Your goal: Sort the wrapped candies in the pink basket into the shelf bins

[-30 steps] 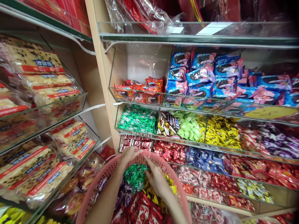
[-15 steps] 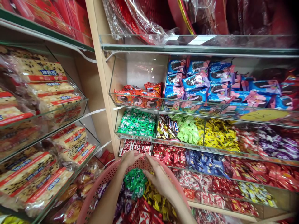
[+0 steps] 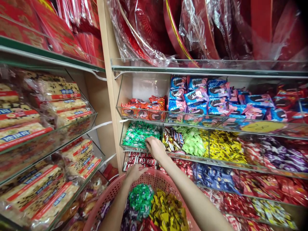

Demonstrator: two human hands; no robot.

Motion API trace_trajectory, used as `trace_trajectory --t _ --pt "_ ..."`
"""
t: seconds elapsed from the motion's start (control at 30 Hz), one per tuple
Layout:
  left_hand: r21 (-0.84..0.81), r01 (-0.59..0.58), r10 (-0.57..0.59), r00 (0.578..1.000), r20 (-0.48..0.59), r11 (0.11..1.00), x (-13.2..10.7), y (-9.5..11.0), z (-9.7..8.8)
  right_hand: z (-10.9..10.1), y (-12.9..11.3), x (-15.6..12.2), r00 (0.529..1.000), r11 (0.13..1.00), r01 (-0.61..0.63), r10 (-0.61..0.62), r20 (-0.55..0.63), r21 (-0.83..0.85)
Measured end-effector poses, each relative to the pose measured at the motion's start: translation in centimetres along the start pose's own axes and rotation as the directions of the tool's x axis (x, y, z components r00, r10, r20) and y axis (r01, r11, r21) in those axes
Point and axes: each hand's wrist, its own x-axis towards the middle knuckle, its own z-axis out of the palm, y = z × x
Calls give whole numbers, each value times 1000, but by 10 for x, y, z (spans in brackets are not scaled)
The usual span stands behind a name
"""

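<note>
- The right hand (image 3: pixel 156 148) reaches out past the basket, its fingers bunched and curled down at the front of a clear acrylic bin of green-wrapped sweets (image 3: pixel 141 134); whether they pinch anything, I can't tell from here.
- The left hand (image 3: pixel 136 172) lies loosely spread over the far rim of a pink plastic mesh basket (image 3: pixel 108 189), with nothing showing in its grip.
- Inside the basket, a mound of green-wrapped sweets (image 3: pixel 141 200) sits beside yellow-wrapped sweets (image 3: pixel 167 210) (the left forearm blocks part of the pile).
- Beyond the basket, red packets of chocolate wafers (image 3: pixel 141 160) fill the lowest bin under the hand.
- Higher up, blue cookie packets (image 3: pixel 196 96) crowd a shelf.
- Left of the basket, bagged nut-studded cakes (image 3: pixel 64 91) lie on slanted shelves.
</note>
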Motion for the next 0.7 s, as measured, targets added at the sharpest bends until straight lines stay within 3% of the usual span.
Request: trace_trajectory --t 0.23,0.43,0.6,0.7 --pt "-24 8 -8 1000 5 1000 1 -1 0 14 -8 28 995 991 86 -80 63 -105" --pt "-40 -5 4 1000 -7 999 2 -3 2 17 -11 31 998 995 55 -54 13 -83" --pt "-26 -12 12 1000 -11 1000 5 -5 5 13 -2 23 980 986 25 8 -199 164" --pt "-19 -9 9 1000 -10 1000 5 -5 5 12 0 17 937 890 42 123 -327 455"
